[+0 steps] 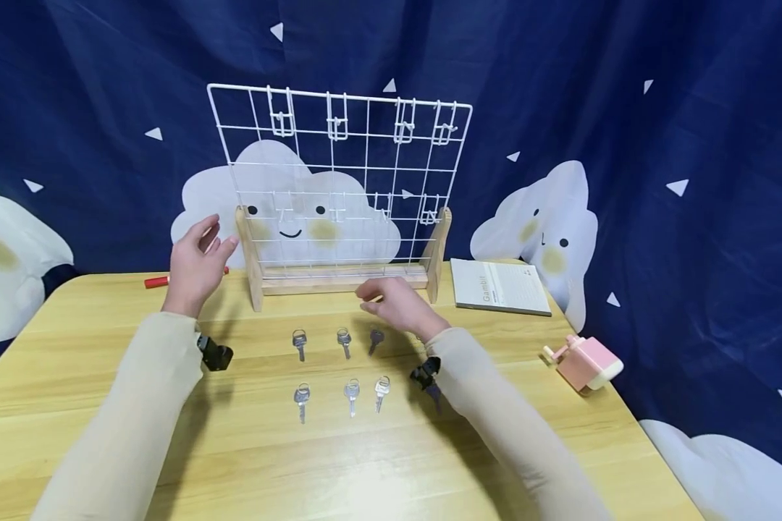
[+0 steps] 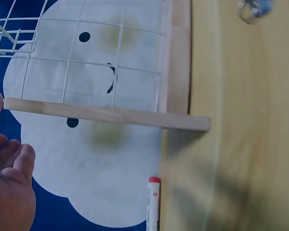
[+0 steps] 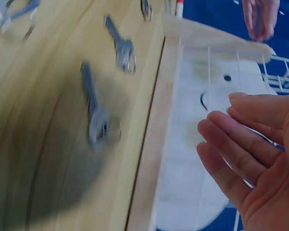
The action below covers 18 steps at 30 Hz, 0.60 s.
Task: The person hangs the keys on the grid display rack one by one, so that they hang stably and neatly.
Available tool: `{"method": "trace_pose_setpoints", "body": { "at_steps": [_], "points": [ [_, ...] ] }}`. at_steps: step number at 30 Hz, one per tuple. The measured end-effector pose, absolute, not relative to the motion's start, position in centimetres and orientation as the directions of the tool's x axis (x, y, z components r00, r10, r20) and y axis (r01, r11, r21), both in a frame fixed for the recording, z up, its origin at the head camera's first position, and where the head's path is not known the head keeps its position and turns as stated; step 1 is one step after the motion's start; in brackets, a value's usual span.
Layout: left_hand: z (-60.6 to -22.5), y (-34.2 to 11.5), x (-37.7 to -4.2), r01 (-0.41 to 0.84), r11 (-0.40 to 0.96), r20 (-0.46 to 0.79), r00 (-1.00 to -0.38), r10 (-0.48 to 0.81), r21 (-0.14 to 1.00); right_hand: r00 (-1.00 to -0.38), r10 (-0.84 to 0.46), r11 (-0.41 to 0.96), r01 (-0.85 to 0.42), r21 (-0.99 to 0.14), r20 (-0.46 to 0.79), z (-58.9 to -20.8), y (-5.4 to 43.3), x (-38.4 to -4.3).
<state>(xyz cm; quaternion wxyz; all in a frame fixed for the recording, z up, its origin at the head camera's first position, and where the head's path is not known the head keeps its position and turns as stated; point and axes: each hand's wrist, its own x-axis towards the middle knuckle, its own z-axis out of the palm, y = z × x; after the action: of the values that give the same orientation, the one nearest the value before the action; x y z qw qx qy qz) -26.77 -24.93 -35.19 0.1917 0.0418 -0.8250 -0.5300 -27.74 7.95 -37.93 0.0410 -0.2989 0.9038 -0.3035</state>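
A white wire grid rack (image 1: 367, 168) with several hooks stands on a wooden base (image 1: 345, 285) at the back of the table. My left hand (image 1: 198, 264) is raised beside the rack's left wooden upright (image 1: 250, 260), fingers loosely bent and holding nothing. In front of the base, my right hand (image 1: 400, 304) hovers with relaxed fingers and an empty palm, as the right wrist view shows. Several keys with rings lie in two rows, among them a dark key (image 1: 376, 339) nearest the right hand and a silver key (image 1: 302, 398) at front left. My right wrist partly covers further keys.
A red-capped marker (image 2: 154, 202) lies behind the left hand. On the right are a notebook (image 1: 500, 286) and a pink hand-cranked sharpener (image 1: 589, 363) near the table's edge. Behind the table hangs a dark blue curtain (image 1: 560, 87) with cloud prints.
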Motion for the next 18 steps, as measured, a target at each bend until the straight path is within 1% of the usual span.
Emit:
{"method": "trace_pose_setpoints", "body": {
  "at_steps": [5,8,11,18],
  "points": [
    [-34.7,-24.6,-28.6,0.18,0.383,0.291,-0.922,-0.254,0.906,-0.791,-0.611,0.577,-0.479,-0.661,0.039,-38.7,4.9,-28.3],
    [-34.6,-24.2,-29.4,0.192,0.375,0.296,-0.924,-0.243,0.907,-0.781,-0.624,0.567,-0.457,-0.685,0.004,-39.5,3.2,-28.5],
    [-34.5,-23.9,-29.9,0.201,0.373,0.304,-0.922,-0.242,0.906,-0.767,-0.642,0.574,-0.466,-0.673,-0.018,-40.3,1.7,-28.5],
    [-33.9,-23.3,-30.7,0.23,0.383,0.35,-0.893,-0.282,0.895,-0.728,-0.683,0.592,-0.505,-0.628,-0.058,-41.2,-0.9,-28.7]
  ]
}}
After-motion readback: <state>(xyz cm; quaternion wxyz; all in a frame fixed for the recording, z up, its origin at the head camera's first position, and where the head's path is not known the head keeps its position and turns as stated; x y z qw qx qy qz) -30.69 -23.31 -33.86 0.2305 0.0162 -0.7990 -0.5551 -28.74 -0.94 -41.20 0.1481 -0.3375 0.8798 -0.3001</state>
